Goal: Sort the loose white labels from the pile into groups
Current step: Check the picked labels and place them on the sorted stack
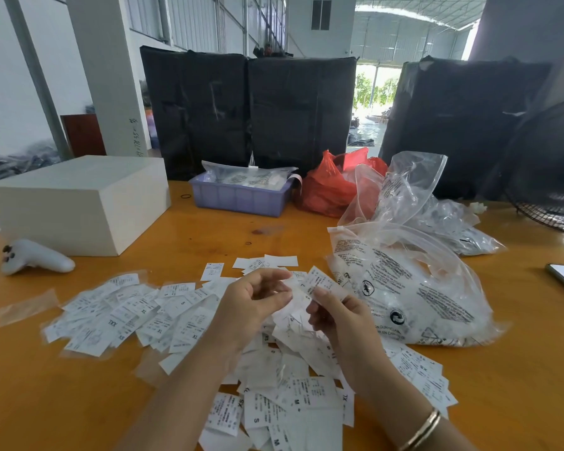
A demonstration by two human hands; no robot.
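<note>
Fingers (275, 299) of the left hand (253, 302) are curled inward, thumb meeting fingertips on the near edge of a white label (293, 288); whether they pinch one label or several stacked together cannot be told. Right hand (334, 315) has its thumb and forefinger closed on a second label (321, 281), printed side up and tilted toward the camera, presumably so the size mark can be read before it is assigned; a gold bangle (420, 429) sits on that wrist.

Head view, near field: both hands are raised just above the pile (293, 359), which lies on the orange table (79, 385) directly beneath and toward the body; labels there overlap at all angles, marks S, M, XS and XL visible; judged unsorted stock. Left of the hands lies a flatter spread of labels (121, 314) marked XL, S and XXL; whether this is a finished group cannot be told. A few more labels (264, 262) lie just beyond the hands.

Head view, far field: a large clear bag (404, 288) of white material lies right of the hands, likely further supply; a purple tray (240, 196), red bag (329, 187), white box (79, 203) and white controller (36, 257) stand well apart, out of the working area.

Assessment: sorting is at an early stage; most labels remain loose.
</note>
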